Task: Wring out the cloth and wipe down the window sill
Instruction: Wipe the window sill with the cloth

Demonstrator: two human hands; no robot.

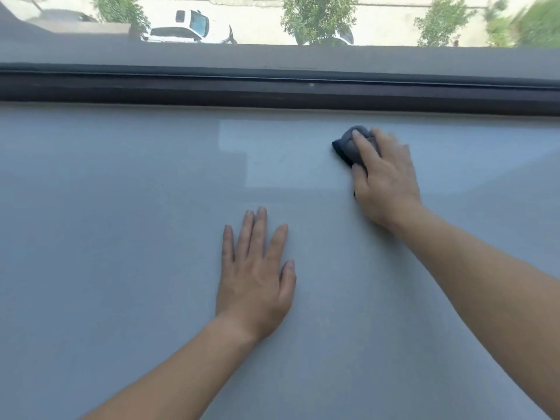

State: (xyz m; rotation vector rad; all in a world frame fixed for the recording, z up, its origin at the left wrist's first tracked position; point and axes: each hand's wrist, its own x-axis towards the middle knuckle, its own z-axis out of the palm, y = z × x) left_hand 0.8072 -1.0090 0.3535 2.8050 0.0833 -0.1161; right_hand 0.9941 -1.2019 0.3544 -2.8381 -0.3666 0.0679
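The left hand [256, 277] is laid flat, fingers spread, on the smooth, matte grey window sill [121, 237], holding nothing. Farther out, a bunched dark grey cloth [348, 145] is pressed to the sill under the right hand [386, 180], protruding past its fingertips, near the dark window frame [212, 89].

Daylight floods through the window [272, 22]; a pale glare patch lies mid-sill [121, 237], and greenery blurs at the top-right corner.

Smooth, faintly glossy sill [121, 237]; soft, matt, perhaps microfibre cloth [353, 147].
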